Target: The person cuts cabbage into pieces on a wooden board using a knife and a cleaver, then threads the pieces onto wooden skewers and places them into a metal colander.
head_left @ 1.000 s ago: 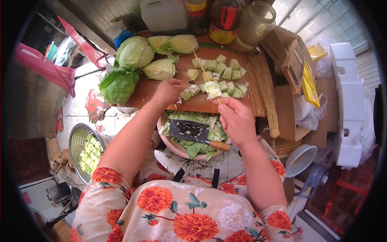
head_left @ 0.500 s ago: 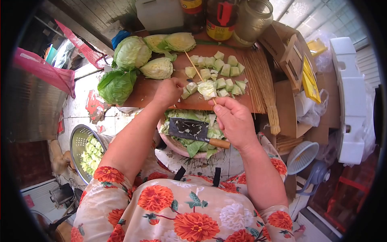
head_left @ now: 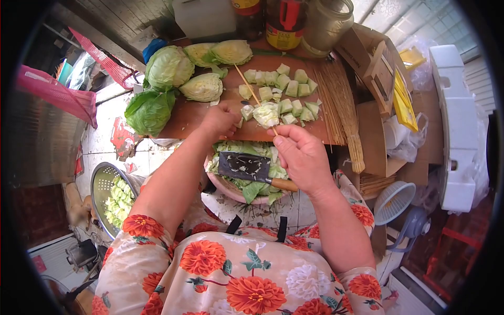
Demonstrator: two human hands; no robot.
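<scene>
My right hand pinches the lower end of a thin wooden skewer, which slants up and left over the brown cutting board. A pale cabbage chunk sits on the skewer just above my fingers. At the board's front edge, my left hand is closed beside a small cabbage piece; whether its fingers hold anything is hidden. Several cut cabbage chunks lie behind the skewered one. Cabbage halves and a whole green cabbage rest at the board's left.
A cleaver lies across a pink basin of leaves below the board. Bundled skewers lie at the board's right. A metal colander of cut cabbage stands at left. Bottles and a glass jar stand behind.
My right hand and the skewered chunk have shifted slightly left. The whole board scene sits a little further left and higher in view. My left hand remains closed near the board's front edge.
</scene>
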